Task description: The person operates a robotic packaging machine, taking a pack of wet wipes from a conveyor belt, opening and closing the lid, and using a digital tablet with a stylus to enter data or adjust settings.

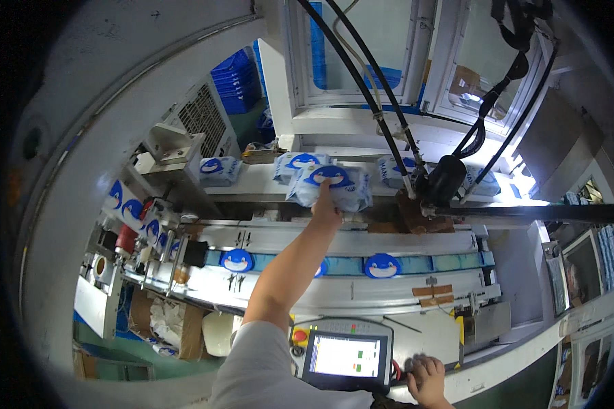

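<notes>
My left hand point(327, 204) reaches across the machine and is closed on a soft wipes pack point(307, 187) with a blue whale-shaped label; its thumb lies on top. The hand hides part of the pack's near side. More packs point(220, 172) of the same kind lie on the white ledge, one point(293, 163) just behind the held one. Low at the right, my right hand point(428, 380) has its fingers curled over a dark grey knob point(412, 362) beside the control panel. Below my left forearm runs a light blue strip point(341, 264) with whale labels point(383, 266) on it.
A control panel point(344, 354) with a lit screen and a red button point(299, 335) sits nearest me. Black hoses point(361, 82) and a dark cylinder point(447, 176) on a bar point(532, 213) hang at the right. Blue crates point(235, 82) stack far left; a carton point(167, 324) holds scrap.
</notes>
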Demonstrator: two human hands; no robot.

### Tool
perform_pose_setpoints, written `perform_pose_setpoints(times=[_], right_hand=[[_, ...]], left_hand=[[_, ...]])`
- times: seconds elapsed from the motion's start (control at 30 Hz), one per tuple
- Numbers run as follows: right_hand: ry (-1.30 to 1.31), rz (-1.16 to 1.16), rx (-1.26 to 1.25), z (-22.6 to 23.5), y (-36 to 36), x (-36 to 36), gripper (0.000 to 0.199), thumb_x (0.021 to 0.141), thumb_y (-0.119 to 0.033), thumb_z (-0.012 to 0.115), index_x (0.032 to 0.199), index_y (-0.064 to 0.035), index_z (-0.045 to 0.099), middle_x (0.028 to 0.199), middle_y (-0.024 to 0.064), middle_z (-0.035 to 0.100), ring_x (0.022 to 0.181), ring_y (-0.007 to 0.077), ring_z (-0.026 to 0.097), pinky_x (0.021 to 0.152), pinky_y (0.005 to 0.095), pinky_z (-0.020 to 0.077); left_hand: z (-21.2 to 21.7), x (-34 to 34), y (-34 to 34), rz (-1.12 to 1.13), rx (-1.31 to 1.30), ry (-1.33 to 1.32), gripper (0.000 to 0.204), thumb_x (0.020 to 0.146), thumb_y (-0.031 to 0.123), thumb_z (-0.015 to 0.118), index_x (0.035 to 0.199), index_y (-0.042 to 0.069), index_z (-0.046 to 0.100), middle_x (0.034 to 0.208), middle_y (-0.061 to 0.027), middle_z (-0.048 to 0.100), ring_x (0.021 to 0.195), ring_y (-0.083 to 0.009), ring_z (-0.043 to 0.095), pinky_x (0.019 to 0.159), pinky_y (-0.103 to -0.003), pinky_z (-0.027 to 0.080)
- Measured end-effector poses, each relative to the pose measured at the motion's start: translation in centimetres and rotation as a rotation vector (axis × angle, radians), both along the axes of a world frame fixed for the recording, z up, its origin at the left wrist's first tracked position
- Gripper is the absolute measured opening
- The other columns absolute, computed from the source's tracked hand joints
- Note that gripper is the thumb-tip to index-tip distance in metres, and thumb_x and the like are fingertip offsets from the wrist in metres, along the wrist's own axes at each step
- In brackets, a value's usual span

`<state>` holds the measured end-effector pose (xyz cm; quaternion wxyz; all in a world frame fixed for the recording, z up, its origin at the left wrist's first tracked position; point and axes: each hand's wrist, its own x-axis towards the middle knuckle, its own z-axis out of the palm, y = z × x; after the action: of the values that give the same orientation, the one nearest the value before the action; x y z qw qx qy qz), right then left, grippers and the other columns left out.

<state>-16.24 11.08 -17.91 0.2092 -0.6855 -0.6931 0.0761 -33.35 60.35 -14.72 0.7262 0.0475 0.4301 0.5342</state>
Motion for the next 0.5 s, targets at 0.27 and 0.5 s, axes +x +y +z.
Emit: perform_pose_setpoints(times=[0.27, 0.5], right_hand=[[0.019, -0.02, -0.052, 2.8, 1.4, -0.6, 0.023, 0.075, -0.012, 0.057, 0.097, -0.0077, 0.062, 0.104, 0.0148, 0.056, 0.098, 0.0349, 0.051, 0.085, 0.0444, 0.0408], [0.051, -0.05, -0.072, 2.6, 1.4, -1.0, 0.027, 0.071, -0.011, 0.056, 0.097, -0.0061, 0.06, 0.101, 0.0168, 0.055, 0.094, 0.0366, 0.051, 0.081, 0.0453, 0.042]], left_hand=[[-9.8, -2.2, 13.4, -0.079, 0.247, 0.173, 0.084, 0.06, 0.041, 0.084, 0.116, -0.005, 0.041, 0.112, -0.0132, 0.051, 0.094, -0.0283, 0.056, 0.065, -0.035, 0.05], [-5.6, -1.4, 11.5, 0.314, -0.059, 0.929, 0.072, 0.073, 0.039, 0.074, 0.115, -0.006, 0.036, 0.11, -0.0268, 0.05, 0.096, -0.037, 0.055, 0.085, -0.041, 0.046]])
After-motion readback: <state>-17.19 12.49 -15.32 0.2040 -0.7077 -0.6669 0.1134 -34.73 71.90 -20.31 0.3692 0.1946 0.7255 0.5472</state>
